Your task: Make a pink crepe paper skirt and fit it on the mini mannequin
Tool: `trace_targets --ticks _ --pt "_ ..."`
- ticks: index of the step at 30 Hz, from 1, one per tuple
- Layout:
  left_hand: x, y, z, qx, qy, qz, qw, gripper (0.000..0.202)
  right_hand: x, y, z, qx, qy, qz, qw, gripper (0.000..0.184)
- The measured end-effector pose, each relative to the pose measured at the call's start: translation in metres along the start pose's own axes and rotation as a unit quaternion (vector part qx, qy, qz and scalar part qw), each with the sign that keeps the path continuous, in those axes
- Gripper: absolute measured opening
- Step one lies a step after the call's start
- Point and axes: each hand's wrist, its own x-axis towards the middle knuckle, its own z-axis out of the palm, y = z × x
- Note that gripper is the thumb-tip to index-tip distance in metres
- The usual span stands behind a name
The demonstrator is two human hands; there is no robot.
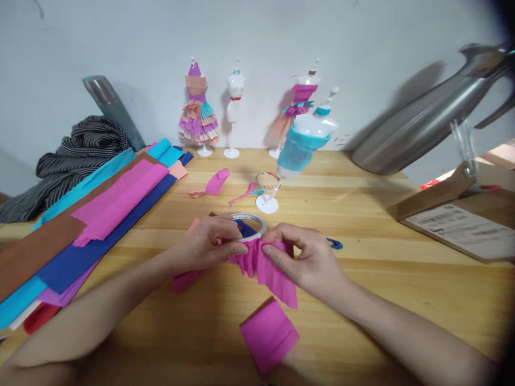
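Note:
Both my hands meet at the middle of the wooden table (362, 289) and pinch a strip of magenta crepe paper (273, 273) gathered into pleats. My left hand (207, 244) is closed on the strip's left end. My right hand (306, 257) is closed on its top edge further right, and the loose end hangs down toward me. A white tape roll (251, 221) lies just behind my fingers. A flat magenta paper square (269, 335) lies on the table in front of the strip.
A small mannequin with a turquoise paper wrap (300, 150) stands tilted behind the tape. Three more mannequins (235, 107) stand by the wall. Stacked coloured paper sheets (92, 220) fill the left. A cardboard box (454, 220) and steel jug (422, 123) sit right. Striped cloth (76, 155) lies far left.

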Motion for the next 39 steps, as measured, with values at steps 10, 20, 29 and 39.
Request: trace_targets --ticks 10,20,29,39 --pt "-0.001 0.000 0.000 -0.016 -0.001 0.011 1.000 0.046 0.003 0.001 0.001 0.031 0.009 0.051 0.998 0.014" --pt "-0.001 0.000 -0.001 -0.003 -0.006 0.003 1.000 0.046 0.006 0.004 0.002 0.092 0.007 0.108 0.990 0.017" --pt "0.000 0.000 0.004 0.029 -0.050 0.073 0.996 0.044 0.019 0.010 0.001 0.250 -0.030 0.231 0.940 0.037" --pt "0.000 -0.006 -0.001 -0.072 -0.001 -0.087 0.994 0.046 0.019 0.008 -0.007 0.244 -0.050 0.194 0.949 0.039"
